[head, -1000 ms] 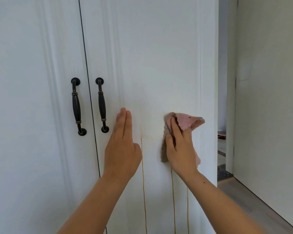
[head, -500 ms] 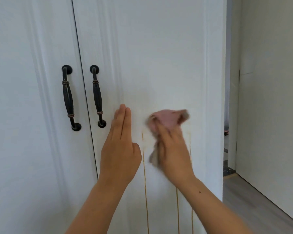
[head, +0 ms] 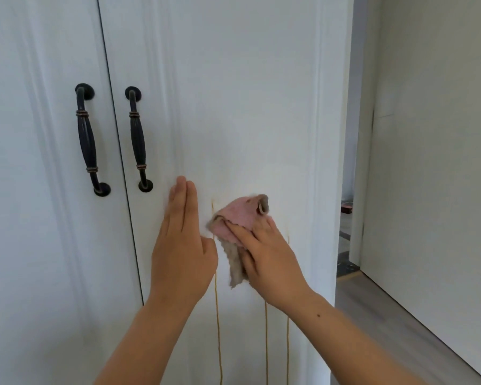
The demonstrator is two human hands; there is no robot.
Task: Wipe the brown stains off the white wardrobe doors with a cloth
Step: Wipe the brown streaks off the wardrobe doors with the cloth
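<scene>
Flatly, right hand (head: 267, 254) presses crumpled pink cloth (head: 242, 215) (fuzzy-edged) on smooth door (head: 247, 107).

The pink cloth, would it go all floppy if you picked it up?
Probably floppy: the cloth is crumpled into folds and its loose end hangs down beside the right hand. Likely light, since that flat hand alone pins it to the door.

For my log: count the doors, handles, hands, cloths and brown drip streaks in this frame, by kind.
Wardrobe doors: 2
Black handles: 2
Hands, left hand, right hand: 2
Pink cloth: 1
Brown streaks: 3
Total: 10
</scene>
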